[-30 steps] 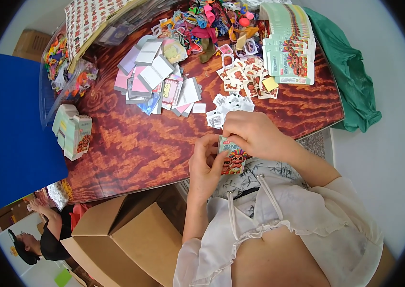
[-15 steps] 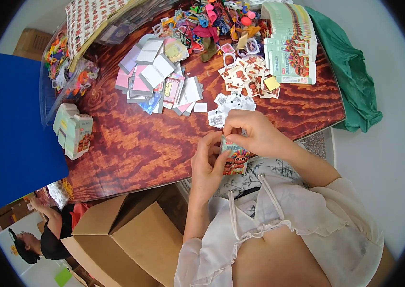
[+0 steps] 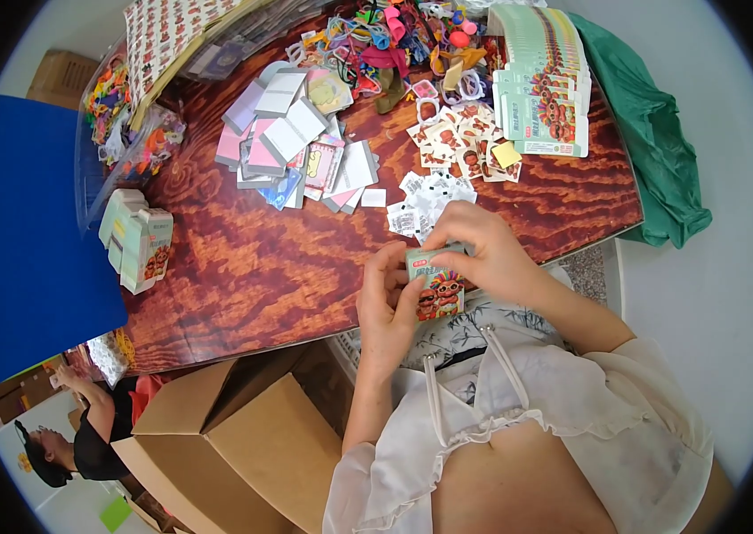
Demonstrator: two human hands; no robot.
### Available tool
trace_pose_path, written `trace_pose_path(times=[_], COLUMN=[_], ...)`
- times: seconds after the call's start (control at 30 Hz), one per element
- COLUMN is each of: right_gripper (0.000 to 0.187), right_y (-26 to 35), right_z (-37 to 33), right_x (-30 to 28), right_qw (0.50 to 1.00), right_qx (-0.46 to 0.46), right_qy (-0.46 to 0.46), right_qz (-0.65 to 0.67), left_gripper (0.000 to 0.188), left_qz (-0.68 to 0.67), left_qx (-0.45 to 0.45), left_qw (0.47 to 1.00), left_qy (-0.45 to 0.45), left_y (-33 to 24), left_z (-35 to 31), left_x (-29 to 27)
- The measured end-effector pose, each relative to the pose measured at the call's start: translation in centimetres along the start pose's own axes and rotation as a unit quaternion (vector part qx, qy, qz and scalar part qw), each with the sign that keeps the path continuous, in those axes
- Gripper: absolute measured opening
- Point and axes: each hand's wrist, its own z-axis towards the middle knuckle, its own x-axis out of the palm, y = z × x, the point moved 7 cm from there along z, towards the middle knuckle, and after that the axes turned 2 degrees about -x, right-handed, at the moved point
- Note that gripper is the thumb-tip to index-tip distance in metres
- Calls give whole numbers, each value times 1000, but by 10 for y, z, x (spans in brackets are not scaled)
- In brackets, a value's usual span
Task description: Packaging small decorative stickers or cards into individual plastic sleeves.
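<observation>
A small pale green printed box (image 3: 441, 298), with cartoon figures on its front, is held upright at the table's near edge. My left hand (image 3: 385, 298) is closed round its left side, thumb on the front face. At its top edge, my right hand (image 3: 476, 254) pinches with bent fingers; they hide part of the top, so I cannot tell whether the flap is closed. Just beyond the hands lie small white printed packets (image 3: 430, 198). Behind those are spread square picture stickers (image 3: 457, 142), with a yellow piece (image 3: 506, 155) on them.
Flat green cartons (image 3: 550, 116) fan out at the far right beside a green plastic bag (image 3: 652, 151). Card packs (image 3: 292, 133) and colourful trinkets (image 3: 394, 44) lie farther back. Filled boxes or cartons (image 3: 138, 245) stand left. An open cardboard box (image 3: 261, 445) and another person (image 3: 92, 436) are lower left.
My right hand has shifted slightly right and down along the box's top. The box has turned a little in my left hand, which stays almost in place.
</observation>
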Motion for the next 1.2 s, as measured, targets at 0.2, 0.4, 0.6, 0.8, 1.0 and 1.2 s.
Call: trace_pose_path(times=[0.2,0.4,0.6,0.8,1.0,1.2], right_gripper=[22,25,17,12,17,9], right_y=[-4,-6,-2,-14,-14,-37], right_z=[-4,-10,-10,4,13,3], right_x=[-11,-12,-4,7,13,5], right_qw=[996,992,996,991,949,971], right_qx=[45,38,-64,8,100,102], right_qy=[-13,-34,-50,-81,-68,-67], right_qz=[83,117,49,103,290,207], left_gripper=[41,38,38,70,42,41], left_qz=[50,26,128,97,163,526], left_qx=[31,42,102,40,48,249], left_qw=[998,999,986,992,976,752], left_qy=[2,-7,-3,-76,-139,-310], left_y=[-12,-16,-16,-35,-34,-82], left_z=[4,4,5,3,14,34], left_x=[-7,-10,-20,-9,-66,-173])
